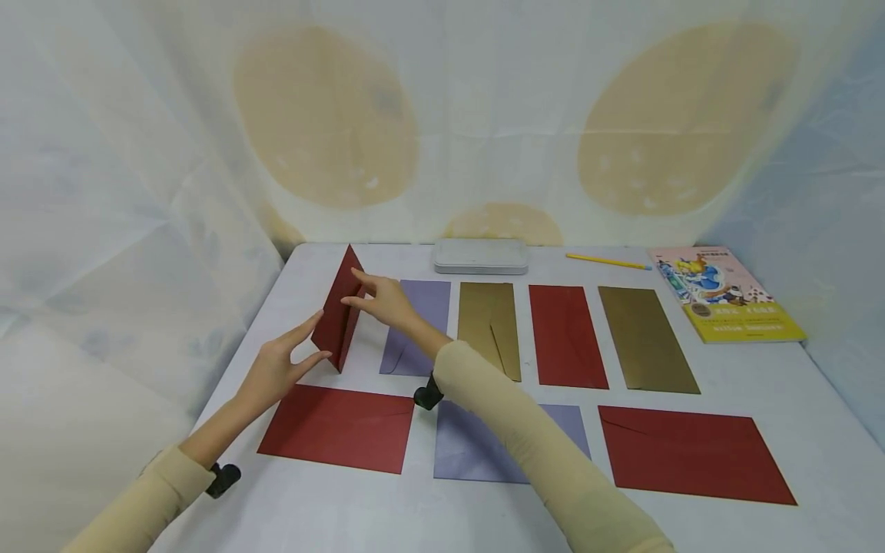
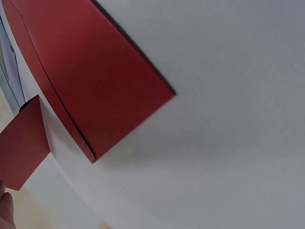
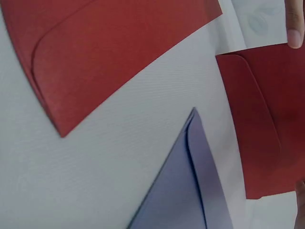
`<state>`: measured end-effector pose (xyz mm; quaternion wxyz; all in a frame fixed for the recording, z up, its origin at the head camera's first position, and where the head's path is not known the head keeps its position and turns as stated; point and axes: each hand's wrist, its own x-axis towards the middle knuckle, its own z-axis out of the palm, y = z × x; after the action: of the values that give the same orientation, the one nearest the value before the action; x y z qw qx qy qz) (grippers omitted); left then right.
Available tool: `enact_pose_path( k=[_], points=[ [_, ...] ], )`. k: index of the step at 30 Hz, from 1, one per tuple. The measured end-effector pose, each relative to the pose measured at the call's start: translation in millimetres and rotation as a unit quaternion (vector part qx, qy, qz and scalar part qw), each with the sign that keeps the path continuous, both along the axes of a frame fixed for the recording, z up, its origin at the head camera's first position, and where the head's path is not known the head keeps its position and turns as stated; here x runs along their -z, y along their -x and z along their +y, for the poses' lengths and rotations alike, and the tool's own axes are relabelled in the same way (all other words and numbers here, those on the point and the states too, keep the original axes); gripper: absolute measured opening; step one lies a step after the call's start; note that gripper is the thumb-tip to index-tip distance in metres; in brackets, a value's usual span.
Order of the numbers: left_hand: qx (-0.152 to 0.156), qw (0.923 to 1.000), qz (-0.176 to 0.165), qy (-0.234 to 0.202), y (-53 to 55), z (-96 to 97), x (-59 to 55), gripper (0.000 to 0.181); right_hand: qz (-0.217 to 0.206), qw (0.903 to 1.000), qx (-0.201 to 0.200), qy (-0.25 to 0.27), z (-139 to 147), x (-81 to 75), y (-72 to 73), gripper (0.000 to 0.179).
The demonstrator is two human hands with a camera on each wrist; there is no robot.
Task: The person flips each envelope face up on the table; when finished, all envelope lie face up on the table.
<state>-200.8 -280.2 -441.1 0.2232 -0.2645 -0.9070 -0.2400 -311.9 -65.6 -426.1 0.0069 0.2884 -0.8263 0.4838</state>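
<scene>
At the back left, a red envelope (image 1: 336, 311) stands tilted up on the table between both hands. My left hand (image 1: 273, 370) holds its near-left side, with index finger and thumb spread along the edge. My right hand (image 1: 386, 299) grips its far side between finger and thumb. In the right wrist view, the held envelope (image 3: 267, 119) shows its flap line, and a finger (image 3: 294, 38) presses its upper edge. Another red envelope (image 1: 342, 430) lies flat just below the left hand. A lavender envelope (image 1: 429, 307) lies beside the right hand.
Gold envelopes (image 1: 648, 338) and a red envelope (image 1: 568, 338) lie in the back row. In front lie a lavender envelope (image 1: 477, 453), partly under the right sleeve, and a red envelope (image 1: 694, 453). Behind are a metal case (image 1: 480, 256), a pencil (image 1: 608, 262) and a book (image 1: 726, 296).
</scene>
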Motion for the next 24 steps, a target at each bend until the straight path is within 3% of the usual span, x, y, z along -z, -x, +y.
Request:
enact_pose_path(
  k=[5, 13, 20, 24],
  points=[
    [-0.023, 0.9995, -0.013, -0.017, 1.6, -6.5, 1.9, 0.081, 0.002, 0.9984, -0.024, -0.051, 3.3, 6.7, -2.2, 0.068],
    [-0.035, 0.9977, -0.038, -0.044, 4.5, -13.0, 5.4, 0.080, -0.002, 0.9910, -0.071, -0.113, 3.3, 20.7, -9.0, 0.075],
    [-0.061, 0.9927, -0.081, -0.065, 7.6, -18.1, 9.5, 0.076, -0.024, 0.9739, -0.106, -0.199, 1.2, 23.5, -19.3, 0.074],
    [-0.074, 0.9887, -0.106, -0.075, 9.1, -19.8, 11.1, 0.077, -0.003, 0.9622, -0.132, -0.238, -0.4, 23.1, -24.8, 0.072]
  ],
)
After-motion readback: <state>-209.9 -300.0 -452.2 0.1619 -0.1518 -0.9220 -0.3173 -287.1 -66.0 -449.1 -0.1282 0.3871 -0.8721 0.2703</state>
